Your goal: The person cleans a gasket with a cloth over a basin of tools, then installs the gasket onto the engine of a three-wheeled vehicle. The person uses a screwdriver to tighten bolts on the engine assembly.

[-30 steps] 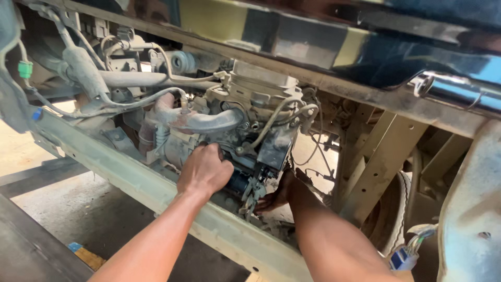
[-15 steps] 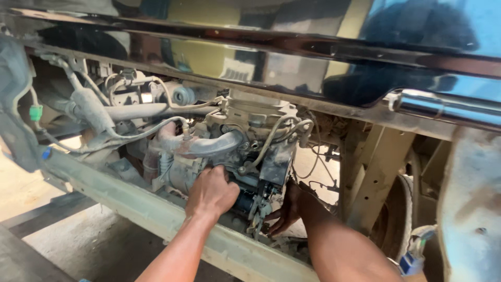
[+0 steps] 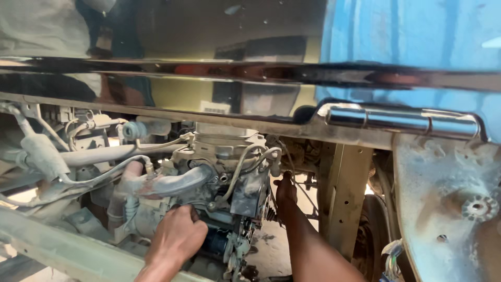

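A dirty grey engine assembly with hoses and wires hangs under a vehicle body. My left hand is closed around a dark part low on the front of the engine, below a thick grey hose. My right hand reaches up behind the engine's right side, fingers tucked out of sight near thin cables. What the right hand holds is hidden.
A shiny chrome trim strip and a chrome hinge run above. A beige frame rail crosses at lower left. An upright beige bracket stands right of the engine, beside a rusty grey panel.
The view has tilted upward, so the engine sits lower in the picture. My right hand has risen from under the engine to its right rear side. My left hand stays on the lower front.
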